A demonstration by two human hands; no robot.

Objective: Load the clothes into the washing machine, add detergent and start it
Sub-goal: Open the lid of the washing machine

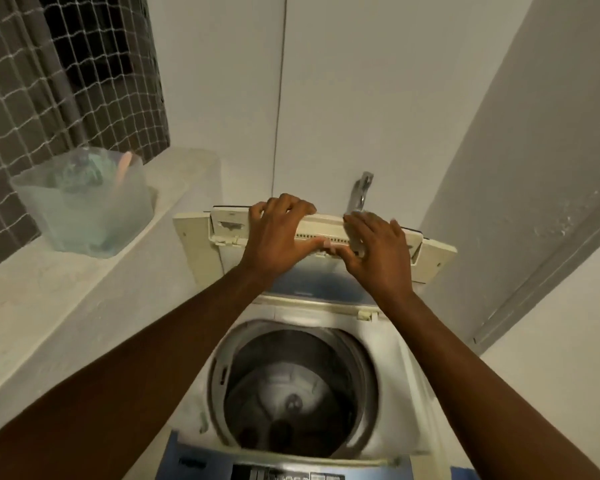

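Observation:
A white top-loading washing machine [406,382] stands below me with its round drum [291,393] showing; I see no clothes in it. Its folding lid [433,252] is raised against the back wall. My left hand [278,230] grips the lid's top edge, fingers curled over it and thumb underneath. My right hand [378,247] lies on the same edge to the right, fingers spread over it. The blue control panel [284,471] runs along the bottom of the view.
A translucent plastic tub [84,209] with greenish contents and a pink stick stands on the concrete ledge [49,306] at left, below a netted tiled wall. A metal tap [361,192] sticks out of the wall behind the lid. A wall rises at right.

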